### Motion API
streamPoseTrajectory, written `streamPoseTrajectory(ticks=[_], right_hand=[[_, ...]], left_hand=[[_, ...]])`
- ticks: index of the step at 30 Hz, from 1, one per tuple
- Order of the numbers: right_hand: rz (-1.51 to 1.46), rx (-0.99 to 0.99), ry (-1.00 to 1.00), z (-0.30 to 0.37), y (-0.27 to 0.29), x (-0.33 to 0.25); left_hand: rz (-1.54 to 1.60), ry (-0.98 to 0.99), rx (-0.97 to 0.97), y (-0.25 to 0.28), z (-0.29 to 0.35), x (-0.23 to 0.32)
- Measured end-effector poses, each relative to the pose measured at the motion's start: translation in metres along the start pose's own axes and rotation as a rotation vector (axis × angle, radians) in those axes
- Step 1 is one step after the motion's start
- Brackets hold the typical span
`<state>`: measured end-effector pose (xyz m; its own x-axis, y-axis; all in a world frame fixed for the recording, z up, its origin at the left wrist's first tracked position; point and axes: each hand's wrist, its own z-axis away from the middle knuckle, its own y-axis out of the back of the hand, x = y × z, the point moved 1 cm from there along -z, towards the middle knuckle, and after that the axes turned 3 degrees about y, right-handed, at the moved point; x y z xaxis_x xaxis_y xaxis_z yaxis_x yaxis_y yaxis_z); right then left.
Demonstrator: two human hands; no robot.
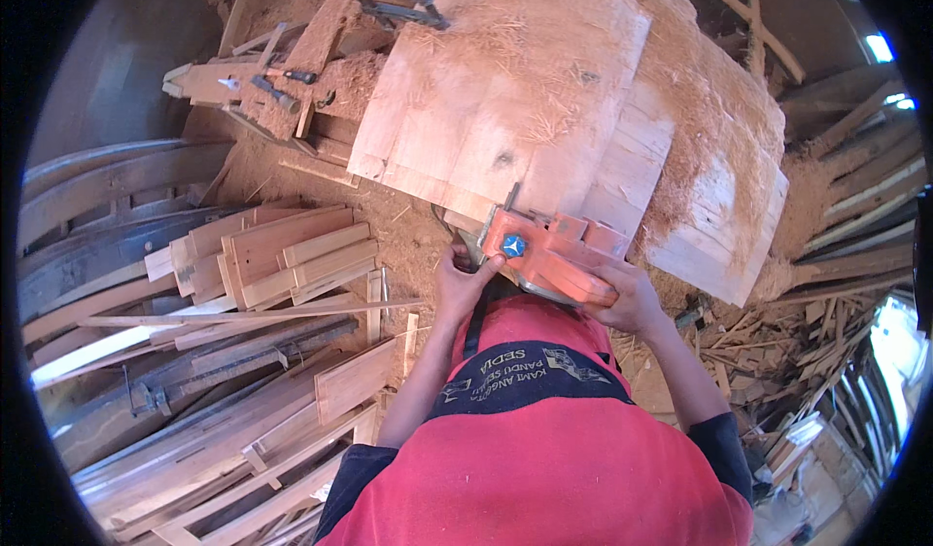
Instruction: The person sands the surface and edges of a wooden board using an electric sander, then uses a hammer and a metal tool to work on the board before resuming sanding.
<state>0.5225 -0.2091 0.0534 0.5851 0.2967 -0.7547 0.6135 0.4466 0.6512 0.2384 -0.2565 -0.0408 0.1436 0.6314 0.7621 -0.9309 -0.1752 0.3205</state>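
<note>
An orange electric hand planer (546,254) with a blue round emblem on its side is held close against my body, at the near edge of a wooden panel (544,89). Around its rear end my right hand (630,298) is closed. My left hand (463,285) grips the other end, its thumb resting against the orange body beside the blue emblem; its other fingers are partly hidden. The panel is made of several pale boards side by side, strewn with shavings and sawdust.
Stacked boards (292,254) lie to the left, with long curved planks around them. A metal clamp (389,6) stands at the panel's far left. Hand tools (282,89) rest on a sawdust-covered bench. Offcuts (777,352) are heaped at the right.
</note>
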Motion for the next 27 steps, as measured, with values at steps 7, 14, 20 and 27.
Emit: streamPoseTrajectory(ticks=[7,14,20,27], right_hand=[[-0.064,-0.039,0.013,-0.091,-0.056,-0.041],[-0.075,-0.117,0.020,-0.194,-0.107,-0.100],[-0.204,-0.034,0.208,-0.273,-0.156,-0.130],[-0.179,-0.106,0.144,-0.247,-0.131,-0.122]], left_hand=[[0.026,0.072,0.080,0.087,-0.060,-0.001],[0.124,0.016,0.244,0.181,-0.127,-0.007],[0.164,-0.044,0.307,0.257,-0.178,0.004],[0.183,-0.001,0.281,0.238,-0.157,0.015]])
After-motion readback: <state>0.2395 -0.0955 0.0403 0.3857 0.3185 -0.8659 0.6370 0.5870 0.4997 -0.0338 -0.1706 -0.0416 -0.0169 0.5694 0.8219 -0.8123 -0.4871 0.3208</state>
